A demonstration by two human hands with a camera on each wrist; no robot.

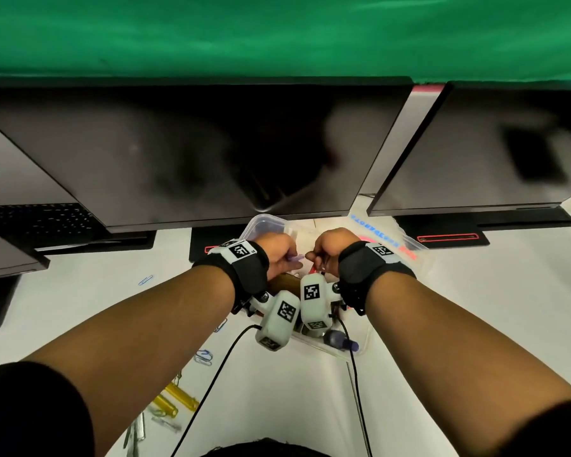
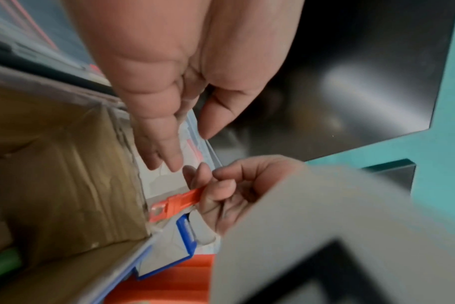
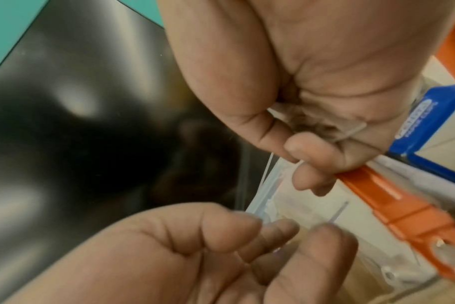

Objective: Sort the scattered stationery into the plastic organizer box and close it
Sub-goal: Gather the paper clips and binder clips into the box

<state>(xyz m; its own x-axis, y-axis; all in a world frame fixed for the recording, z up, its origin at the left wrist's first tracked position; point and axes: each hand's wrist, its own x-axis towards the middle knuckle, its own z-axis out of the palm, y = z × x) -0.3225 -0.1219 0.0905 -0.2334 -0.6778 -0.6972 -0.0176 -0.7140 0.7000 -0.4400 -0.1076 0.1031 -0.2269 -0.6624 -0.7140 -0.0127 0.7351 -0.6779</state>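
Both hands over the clear plastic organizer box [image 1: 363,341], which sits lid-open on the white worktop [image 1: 277,390], centre, in front of 2 dark monitors [image 1: 195,153].

R hand [image 1: 330,250]: fingers clenched round 1 orange utility cutter [image 3: 392,203], blade end pointing into box.

L hand [image 1: 279,255]: fingers partly curled, tips near 1 small purple item [image 1: 295,258]; grasp cannot be told.

In box: 1 brown cardboard insert [image 2: 65,164], 1 blue-edged pack [image 2: 186,232], 1 purple-capped item [image 1: 340,339] at near end.

Loose on worktop, L side: 2 yellow clips [image 1: 175,400], approx. 3 blue paper clips [image 1: 145,280].
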